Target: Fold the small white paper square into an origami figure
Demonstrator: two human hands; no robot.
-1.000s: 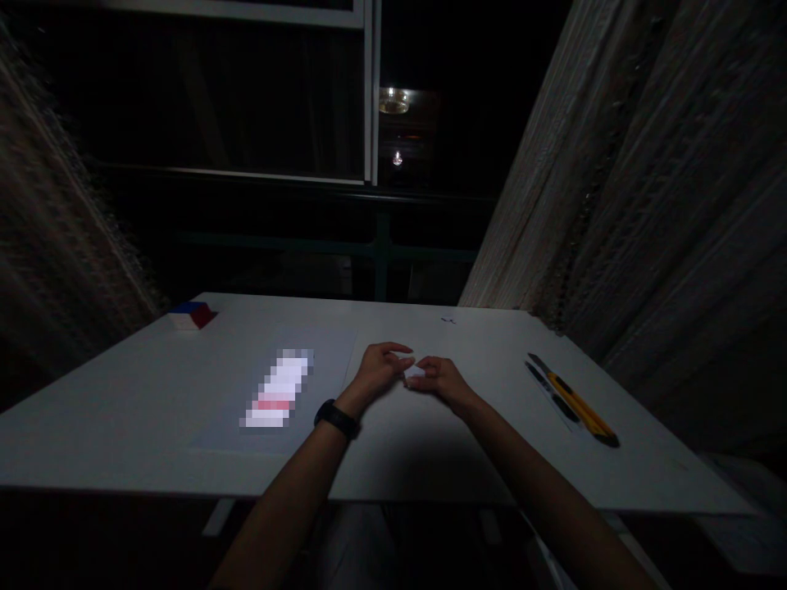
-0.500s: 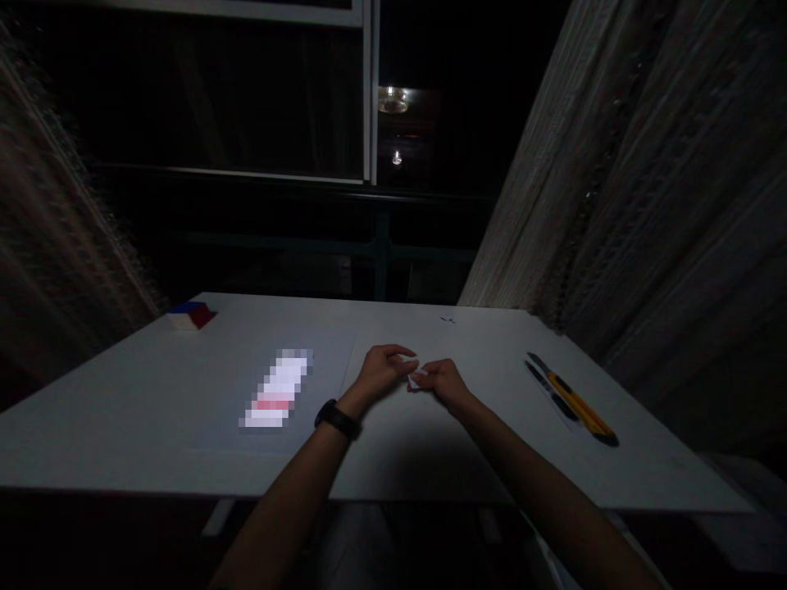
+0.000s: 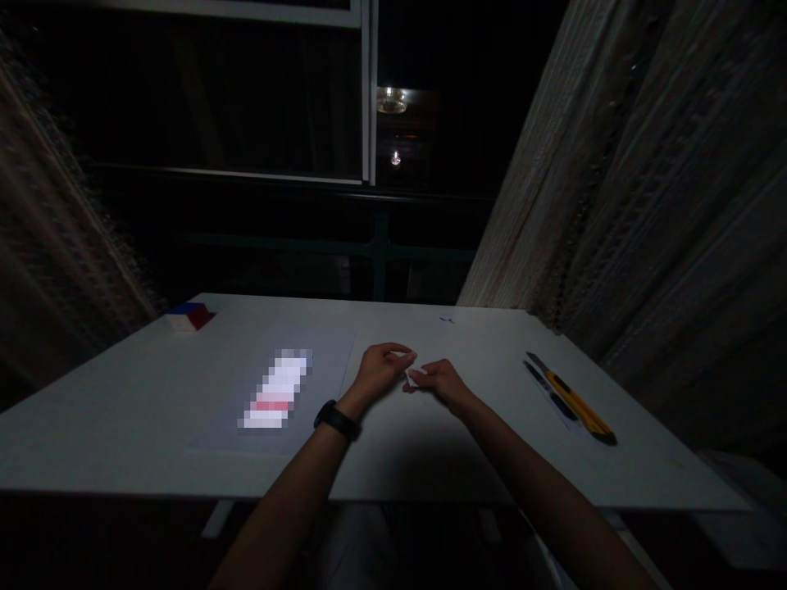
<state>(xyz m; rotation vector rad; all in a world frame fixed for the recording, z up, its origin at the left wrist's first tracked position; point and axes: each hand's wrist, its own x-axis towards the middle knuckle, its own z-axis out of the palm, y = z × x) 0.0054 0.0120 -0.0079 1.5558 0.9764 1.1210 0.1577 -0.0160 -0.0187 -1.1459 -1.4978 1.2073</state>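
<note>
Above the middle of the white table [image 3: 492, 459], my right hand [image 3: 443, 383] pinches a small white piece of paper [image 3: 416, 377] between thumb and fingers. My left hand [image 3: 382, 369], with a black watch [image 3: 337, 419] on its wrist, is closed at the paper's upper left edge, thumb and forefinger together. The fingers cover part of the paper, and its folds are too small and dark to make out.
A yellow box cutter [image 3: 578, 406] and a slim dark knife [image 3: 550, 392] lie at the right. Left of my hands, a blurred-out bright screen [image 3: 276, 389] rests on a white sheet [image 3: 332, 369]. A colored block [image 3: 189, 316] sits far left; paper scraps [image 3: 447, 319] lie at the back.
My left thumb and forefinger have come together at the paper's edge. The paper and my right fingers have shifted slightly left. The other things stay put.
</note>
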